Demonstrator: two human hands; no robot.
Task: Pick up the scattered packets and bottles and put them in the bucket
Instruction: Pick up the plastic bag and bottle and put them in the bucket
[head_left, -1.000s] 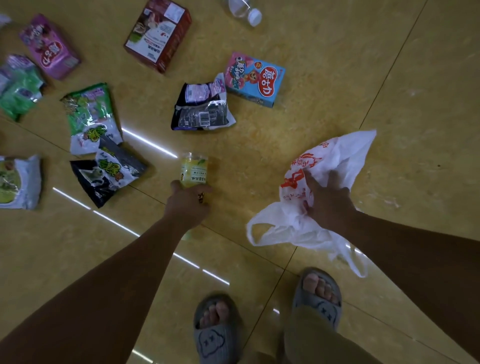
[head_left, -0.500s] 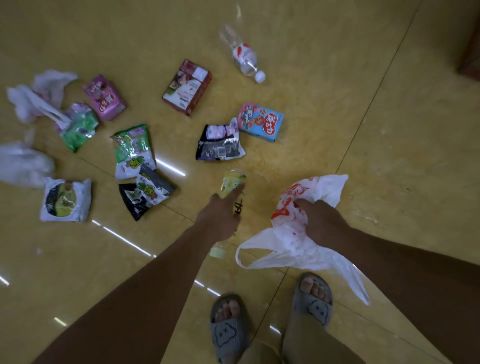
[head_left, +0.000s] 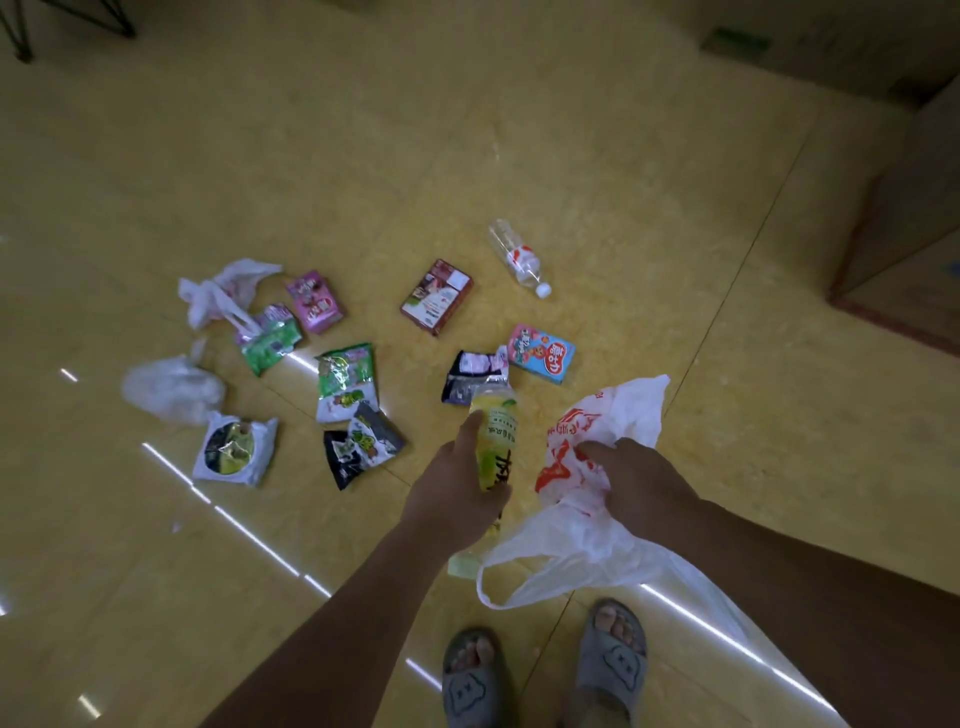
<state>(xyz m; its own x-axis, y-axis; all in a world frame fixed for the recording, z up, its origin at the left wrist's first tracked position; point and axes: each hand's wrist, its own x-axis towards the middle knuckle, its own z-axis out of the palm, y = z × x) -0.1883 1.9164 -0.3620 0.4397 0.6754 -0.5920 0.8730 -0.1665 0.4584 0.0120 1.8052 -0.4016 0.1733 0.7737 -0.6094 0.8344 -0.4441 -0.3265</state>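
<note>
The left hand (head_left: 457, 483) grips a yellow-green drink bottle (head_left: 496, 431) held in the air above the yellow tiled floor (head_left: 519, 130). Its fingers are curled round the lower half and the thumb lies along the left side. The bottle's long axis runs almost straight away from the person: its clear end points forward, over the edge of a purple-black packet (head_left: 467, 374), and a pale green end pokes out below the wrist. Just beside it the right hand (head_left: 639, 483) bunches a white plastic bag with red print (head_left: 613, 415) in curled fingers. One handle loop hangs open below the hand, and whether anything lies in the bag cannot be told. A clear water bottle (head_left: 519, 258) lies on its side farther out, its long axis diagonal and its white cap toward the near right. A red-brown box (head_left: 436, 296) lies flat near it, and a pink and blue box (head_left: 542, 353) sits just beside the purple-black packet. To the left are a pink box (head_left: 315, 301), a green packet (head_left: 270, 340), a green and white packet (head_left: 345, 382) touching a black and green packet (head_left: 363, 447), and a white packet with a dark round print (head_left: 234, 452). Two crumpled bags lie at the far left — a white one (head_left: 221, 293) and a clear one (head_left: 171, 389). Grey slippers (head_left: 470, 680) show at the bottom edge.
</note>
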